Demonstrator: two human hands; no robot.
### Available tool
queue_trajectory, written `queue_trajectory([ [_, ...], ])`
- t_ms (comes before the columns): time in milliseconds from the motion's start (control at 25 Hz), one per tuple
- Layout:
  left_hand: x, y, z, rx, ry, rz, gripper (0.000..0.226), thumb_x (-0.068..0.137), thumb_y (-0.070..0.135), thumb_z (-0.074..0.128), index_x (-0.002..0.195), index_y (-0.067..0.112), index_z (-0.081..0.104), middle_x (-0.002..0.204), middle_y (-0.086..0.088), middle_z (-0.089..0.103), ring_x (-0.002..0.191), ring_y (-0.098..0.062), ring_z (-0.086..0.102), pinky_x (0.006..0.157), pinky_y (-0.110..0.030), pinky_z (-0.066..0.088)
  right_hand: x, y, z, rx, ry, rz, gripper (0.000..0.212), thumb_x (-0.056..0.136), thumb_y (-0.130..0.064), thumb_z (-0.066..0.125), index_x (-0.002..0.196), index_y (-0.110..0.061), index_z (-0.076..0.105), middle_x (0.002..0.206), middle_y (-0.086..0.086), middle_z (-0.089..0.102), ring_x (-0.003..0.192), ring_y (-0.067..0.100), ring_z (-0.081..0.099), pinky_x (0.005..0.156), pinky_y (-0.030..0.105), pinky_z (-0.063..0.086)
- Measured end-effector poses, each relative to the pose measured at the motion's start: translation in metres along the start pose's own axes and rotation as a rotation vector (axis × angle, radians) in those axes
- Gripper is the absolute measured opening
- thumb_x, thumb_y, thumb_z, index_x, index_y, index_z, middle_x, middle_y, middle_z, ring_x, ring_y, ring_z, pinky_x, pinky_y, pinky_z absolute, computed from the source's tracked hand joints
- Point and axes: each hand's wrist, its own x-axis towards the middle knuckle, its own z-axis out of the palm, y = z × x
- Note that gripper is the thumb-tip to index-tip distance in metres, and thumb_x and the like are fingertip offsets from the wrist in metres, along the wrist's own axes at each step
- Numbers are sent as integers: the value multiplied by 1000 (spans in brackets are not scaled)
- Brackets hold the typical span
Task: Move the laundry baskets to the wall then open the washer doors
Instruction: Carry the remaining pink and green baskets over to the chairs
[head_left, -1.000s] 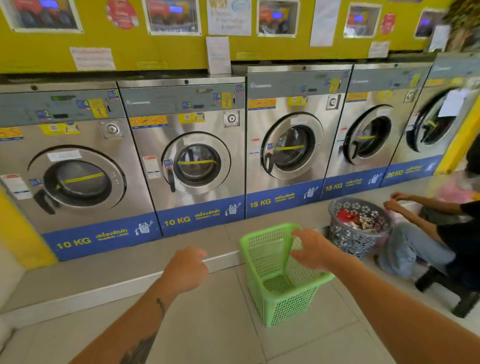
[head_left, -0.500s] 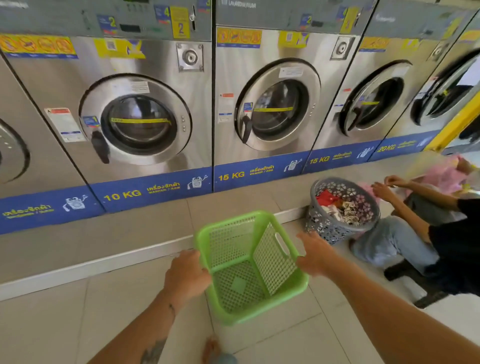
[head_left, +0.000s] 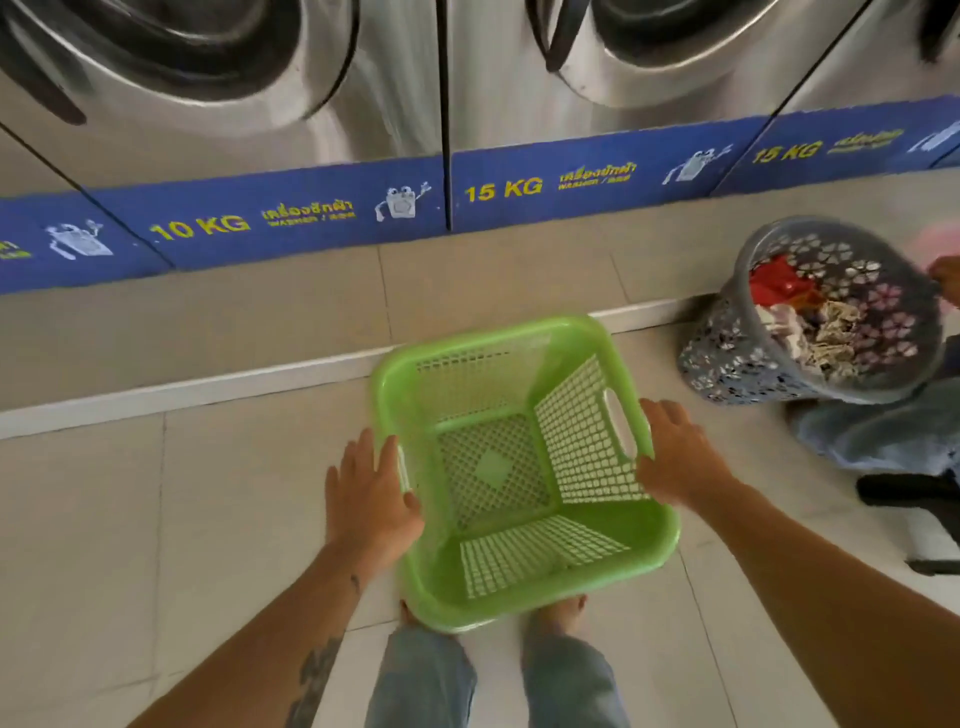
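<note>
An empty green laundry basket (head_left: 519, 551) stands on the tiled floor right in front of my feet. My left hand (head_left: 371, 499) grips its left rim, thumb over the edge. My right hand (head_left: 675, 457) holds the right rim beside the handle slot. A round grey basket (head_left: 737, 358) full of clothes stands tilted to the right, near the step. Above, the shut round door of the 10 KG washer (head_left: 171, 47) and that of the 15 KG washer (head_left: 691, 36) show only their lower halves.
A raised tiled step (head_left: 208, 384) with a white edge runs along the washers' blue base strip (head_left: 291, 213). A seated person's hand (head_left: 945, 278) and jeans (head_left: 883, 431) are at the right edge beside the grey basket.
I have bent down and closer to the floor, so the view dropped to the washers' bases. Both hands have closed on the green basket's rims; it now sits nearer my feet.
</note>
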Motion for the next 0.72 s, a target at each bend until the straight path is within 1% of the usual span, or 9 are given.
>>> queue_trajectory([
  [120, 24, 1, 55, -19, 21, -36, 87, 86, 30, 54, 154, 18, 2, 163, -13, -7, 150, -32, 3, 120, -50, 17, 60, 17, 44, -32, 33, 25, 96, 76, -2, 59, 151, -28, 6, 161, 6, 3, 140, 42, 22, 103, 55, 38],
  [200, 34, 0, 83, -56, 77, -46, 93, 82, 20, 59, 154, 11, 1, 162, -18, -6, 149, -36, 5, 118, -51, 25, 92, 29, 72, -19, 68, 1, 100, 75, 2, 59, 151, -31, 1, 162, 6, -2, 142, 44, 18, 104, 57, 36],
  [240, 37, 1, 93, -74, 98, -41, 95, 80, 15, 62, 154, 7, 3, 161, -20, -6, 149, -38, 6, 117, -51, 28, 104, 33, 83, -23, 87, -29, 102, 74, 4, 59, 151, -31, 1, 161, 6, 0, 140, 45, 21, 100, 57, 39],
  [320, 41, 0, 107, -126, 122, -42, 97, 74, 6, 63, 153, 3, 7, 161, -20, -7, 148, -40, 6, 113, -49, 34, 118, 38, 99, -81, 138, -104, 108, 67, 9, 62, 150, -27, 4, 157, 8, 8, 127, 47, 37, 78, 50, 52],
  [400, 43, 3, 106, -194, 137, -53, 97, 71, -1, 61, 153, 4, 9, 162, -15, -8, 149, -38, 6, 105, -44, 40, 122, 41, 97, -136, 154, -154, 110, 60, 12, 66, 148, -23, 9, 149, 10, 18, 109, 41, 50, 58, 35, 49],
  [440, 42, 5, 101, -212, 140, -64, 97, 71, -4, 59, 154, 5, 10, 162, -13, -8, 149, -36, 6, 103, -42, 42, 123, 40, 90, -159, 146, -167, 109, 59, 11, 66, 147, -22, 12, 145, 10, 22, 102, 36, 52, 54, 30, 45],
  [520, 40, 6, 80, -234, 152, -93, 97, 70, -8, 57, 154, 8, 11, 163, -8, -7, 149, -33, 8, 107, -42, 39, 122, 34, 66, -207, 158, -202, 102, 60, 8, 66, 145, -18, 17, 137, 11, 29, 94, 28, 52, 52, 27, 44],
  [600, 30, 6, 44, -259, 143, -119, 96, 72, -6, 58, 155, 11, 12, 164, -1, -8, 150, -27, 9, 111, -41, 38, 107, 23, 29, -264, 179, -234, 95, 62, 5, 66, 143, -16, 20, 134, 12, 35, 95, 24, 51, 55, 27, 49],
  [720, -2, 3, -23, -274, 122, -154, 97, 72, 1, 62, 155, 15, 14, 164, 5, -7, 148, -23, 18, 108, -41, 42, 70, -2, -32, -354, 195, -305, 94, 65, -1, 67, 145, -14, 18, 146, 15, 26, 117, 27, 46, 72, 32, 55],
])
